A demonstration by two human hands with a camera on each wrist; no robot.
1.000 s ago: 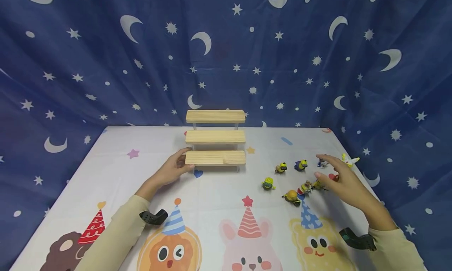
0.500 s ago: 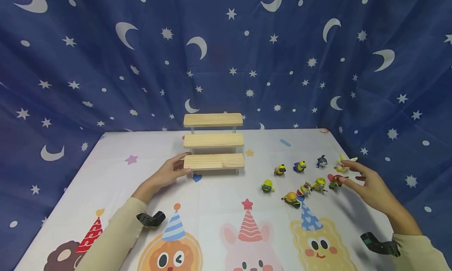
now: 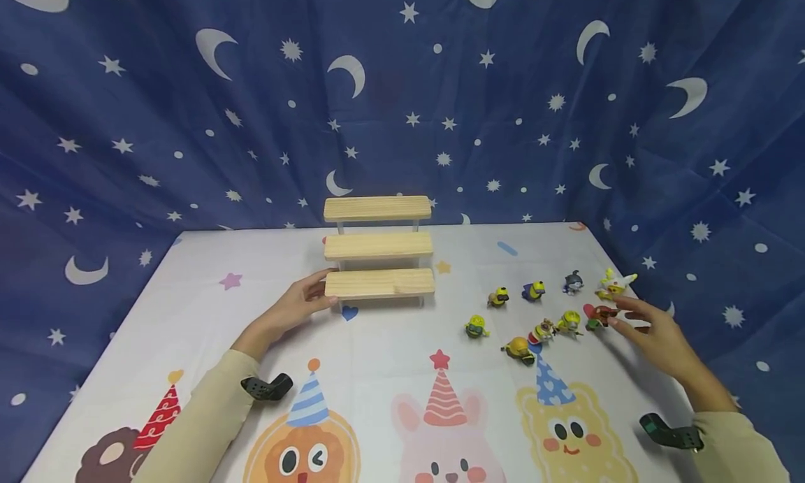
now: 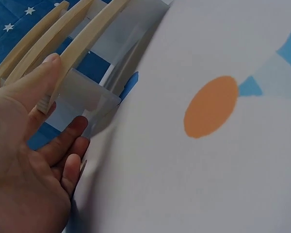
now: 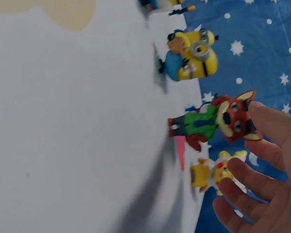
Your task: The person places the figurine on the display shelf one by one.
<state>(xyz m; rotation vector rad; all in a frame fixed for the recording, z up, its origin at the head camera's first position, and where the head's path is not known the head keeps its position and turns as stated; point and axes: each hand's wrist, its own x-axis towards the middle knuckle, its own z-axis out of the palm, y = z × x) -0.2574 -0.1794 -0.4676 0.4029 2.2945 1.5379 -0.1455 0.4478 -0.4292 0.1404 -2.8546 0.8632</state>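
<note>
My left hand (image 3: 295, 308) holds the left end of the lowest plank of a three-tier display stand (image 3: 379, 283). In the left wrist view, the thumb lies over that plank (image 4: 89, 41) and a finger sits beneath its end. My right hand (image 3: 654, 336) is at a fox figurine (image 5: 203, 119) with a green shirt, standing upright at the right of the table. Thumb and index finger pinch the fox's head; the other fingers are loosely bent. Behind the fox stands a yellow figurine with white wing-like parts (image 3: 613, 285), and beside it a one-eyed minion figurine (image 3: 569, 322).
More small figurines stand leftward: a grey one (image 3: 573, 282), a blue-and-yellow one (image 3: 533, 291), a tan-and-yellow one (image 3: 498, 297), a green-and-yellow one (image 3: 476, 326), an orange-shelled one (image 3: 518, 350) and a red-and-white one (image 3: 541, 331). A starry curtain (image 3: 402, 84) hangs behind the printed tablecloth (image 3: 383, 357).
My right hand has moved right, past the minion figurine, to the fox figurine's head. My left hand stays on the display stand. The head view has shifted slightly.
</note>
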